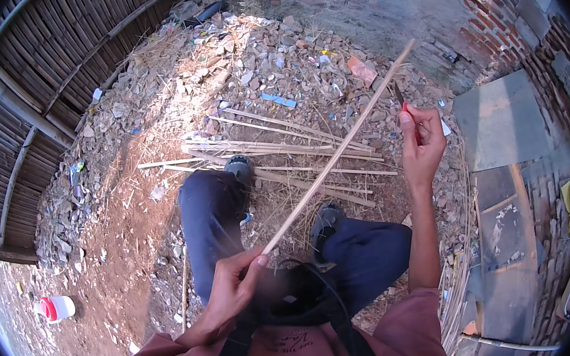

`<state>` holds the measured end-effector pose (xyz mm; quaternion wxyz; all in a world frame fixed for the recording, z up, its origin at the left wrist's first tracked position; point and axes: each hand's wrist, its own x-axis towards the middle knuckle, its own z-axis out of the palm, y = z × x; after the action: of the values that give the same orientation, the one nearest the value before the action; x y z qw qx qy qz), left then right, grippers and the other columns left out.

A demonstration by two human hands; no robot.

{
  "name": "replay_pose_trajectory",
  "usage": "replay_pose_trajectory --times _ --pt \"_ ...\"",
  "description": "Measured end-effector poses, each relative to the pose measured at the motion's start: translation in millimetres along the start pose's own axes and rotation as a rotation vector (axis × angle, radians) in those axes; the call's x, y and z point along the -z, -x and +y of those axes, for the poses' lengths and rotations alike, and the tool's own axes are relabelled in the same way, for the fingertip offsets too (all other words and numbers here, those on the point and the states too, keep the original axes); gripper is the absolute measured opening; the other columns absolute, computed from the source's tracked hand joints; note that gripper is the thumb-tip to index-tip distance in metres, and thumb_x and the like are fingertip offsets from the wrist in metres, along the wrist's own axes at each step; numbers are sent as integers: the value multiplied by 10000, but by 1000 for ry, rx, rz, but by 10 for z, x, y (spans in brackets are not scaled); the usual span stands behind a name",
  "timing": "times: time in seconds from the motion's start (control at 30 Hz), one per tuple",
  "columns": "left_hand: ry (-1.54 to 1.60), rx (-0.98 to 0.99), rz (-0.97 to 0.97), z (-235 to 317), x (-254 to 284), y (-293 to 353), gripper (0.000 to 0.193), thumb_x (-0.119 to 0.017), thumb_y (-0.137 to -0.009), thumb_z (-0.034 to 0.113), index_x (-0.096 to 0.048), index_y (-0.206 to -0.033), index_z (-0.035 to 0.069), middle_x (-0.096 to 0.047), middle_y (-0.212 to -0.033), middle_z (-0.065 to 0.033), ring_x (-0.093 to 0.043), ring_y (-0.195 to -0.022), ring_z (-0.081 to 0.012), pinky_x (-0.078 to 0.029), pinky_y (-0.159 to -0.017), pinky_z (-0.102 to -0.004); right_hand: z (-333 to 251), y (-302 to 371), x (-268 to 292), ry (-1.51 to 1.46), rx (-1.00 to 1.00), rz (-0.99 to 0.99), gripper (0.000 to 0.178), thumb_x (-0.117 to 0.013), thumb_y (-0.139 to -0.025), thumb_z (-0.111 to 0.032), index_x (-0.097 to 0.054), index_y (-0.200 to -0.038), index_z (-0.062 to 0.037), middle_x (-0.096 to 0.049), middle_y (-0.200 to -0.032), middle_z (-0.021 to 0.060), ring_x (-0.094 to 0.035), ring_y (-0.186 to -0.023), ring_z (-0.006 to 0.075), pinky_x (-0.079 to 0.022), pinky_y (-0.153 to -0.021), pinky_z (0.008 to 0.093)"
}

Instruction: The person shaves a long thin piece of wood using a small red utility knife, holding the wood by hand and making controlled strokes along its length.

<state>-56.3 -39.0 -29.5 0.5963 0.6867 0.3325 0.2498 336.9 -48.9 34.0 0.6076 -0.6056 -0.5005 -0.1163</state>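
My left hand (235, 284) is closed around the near end of a long, pale bamboo strip (336, 157). The strip slants up and away to the right, its far tip close to the brick wall. In my raised right hand (425, 140) is a small knife (404, 106) with a red handle, fingers wrapped round it. Its dark blade points up and left, beside the upper part of the strip; whether the two touch I cannot tell. Beyond my shoes, several more bamboo strips (288, 152) lie loosely crossed on the ground.
Rubble and litter (276, 59) cover the ground up to a brick wall (385, 15). A bamboo slat wall (55, 49) stands on the left. Boards (506, 118) lean at the right. A white container with a red lid (57, 308) lies at the lower left.
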Motion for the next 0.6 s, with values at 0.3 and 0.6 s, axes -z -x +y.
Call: replay_pose_trajectory --times 0.3,0.6 --pt "49 -2 96 29 13 -236 221 -631 -1098 167 -682 -1189 -28 -625 -792 44 -520 -720 -18 -398 -620 -216 -461 403 -145 -554 -544 -291 327 -553 -1120 -359 -578 -1200 -43 -460 -732 -47 -391 -627 32 -283 -537 210" --pt "22 0 10 270 17 -389 181 -666 -1079 158 -646 -1154 -5 -647 -824 45 -516 -722 -9 -396 -633 -212 -789 878 -389 -120 -83 -588 261 -776 -998 -252 -708 -1087 -16 -718 -854 71 -679 -681 137 -513 -591 298"
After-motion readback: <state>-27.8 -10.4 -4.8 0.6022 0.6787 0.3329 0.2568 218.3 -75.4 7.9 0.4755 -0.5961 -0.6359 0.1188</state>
